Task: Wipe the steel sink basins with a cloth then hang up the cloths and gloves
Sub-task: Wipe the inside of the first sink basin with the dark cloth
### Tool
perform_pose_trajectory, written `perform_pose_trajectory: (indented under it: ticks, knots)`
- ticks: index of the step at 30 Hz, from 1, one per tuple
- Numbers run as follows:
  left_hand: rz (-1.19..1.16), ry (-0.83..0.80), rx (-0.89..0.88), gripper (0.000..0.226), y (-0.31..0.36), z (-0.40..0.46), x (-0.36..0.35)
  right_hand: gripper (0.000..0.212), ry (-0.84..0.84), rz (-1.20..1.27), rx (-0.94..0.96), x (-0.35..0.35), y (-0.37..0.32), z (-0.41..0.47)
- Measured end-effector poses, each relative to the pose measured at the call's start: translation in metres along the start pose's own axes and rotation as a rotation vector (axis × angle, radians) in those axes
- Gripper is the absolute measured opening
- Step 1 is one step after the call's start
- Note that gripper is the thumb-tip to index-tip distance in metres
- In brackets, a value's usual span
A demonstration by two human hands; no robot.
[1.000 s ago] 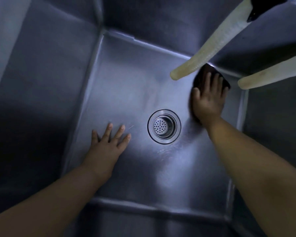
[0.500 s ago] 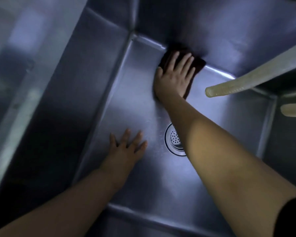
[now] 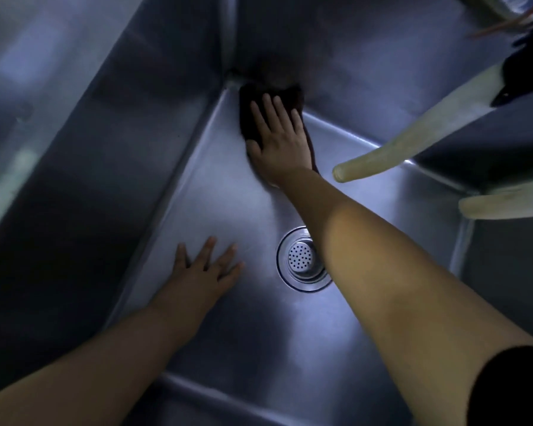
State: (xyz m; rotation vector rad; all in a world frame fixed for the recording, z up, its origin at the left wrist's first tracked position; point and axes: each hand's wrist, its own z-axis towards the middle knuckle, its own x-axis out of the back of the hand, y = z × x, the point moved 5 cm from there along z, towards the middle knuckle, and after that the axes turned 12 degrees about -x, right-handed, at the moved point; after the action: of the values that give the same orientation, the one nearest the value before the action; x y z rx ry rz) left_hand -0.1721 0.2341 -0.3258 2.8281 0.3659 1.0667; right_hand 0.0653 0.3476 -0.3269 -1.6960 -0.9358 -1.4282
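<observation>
The sink basin [image 3: 228, 318] is brushed steel, smooth with a soft sheen; its perforated drain strainer [image 3: 302, 259] shines brighter. The dark cloth [image 3: 250, 118] looks matt (weave indistinct). 2 pale hoses [image 3: 413, 142] appear dull, slightly grimy.

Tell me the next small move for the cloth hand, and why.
Probably drag the dark cloth back toward the drain. The right hand presses it flat into the basin's far left corner, so that stretch looks reached; the left hand only braces on the floor.
</observation>
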Motion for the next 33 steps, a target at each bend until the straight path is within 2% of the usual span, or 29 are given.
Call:
perform_pose_trajectory:
  ticks: [6, 10, 16, 20, 24, 28, 33]
  knots:
    - [-0.031, 0.012, 0.014, 0.124, 0.002, -0.005, 0.001, 0.067, 0.009, 0.042, -0.195, 0.008, 0.129, -0.074]
    - [0.016, 0.023, 0.035, 0.121, 0.006, -0.005, 0.002, 0.067, 0.004, 0.038, -0.338, 0.011, 0.21, -0.119]
    - [0.11, 0.004, 0.045, 0.123, 0.011, -0.011, 0.013, 0.066, -0.029, -0.1, -0.632, 0.004, 0.266, -0.161]
    - [0.153, 0.039, 0.044, 0.124, 0.012, -0.017, 0.018, 0.067, -0.022, -0.109, -0.68, -0.003, 0.245, -0.212]
    - [0.172, 0.09, 0.03, 0.106, 0.022, -0.031, 0.024, 0.071, -0.09, -0.102, -0.654, -0.01, 0.2, -0.269]
    - [0.114, 0.087, 0.055, 0.096, 0.02, -0.056, 0.035, 0.073, -0.13, -0.049, -0.482, -0.016, 0.149, -0.301]
    - [0.056, 0.23, 0.103, 0.066, 0.008, -0.117, 0.067, 0.073, -0.144, -0.034, -0.246, -0.019, 0.088, -0.321]
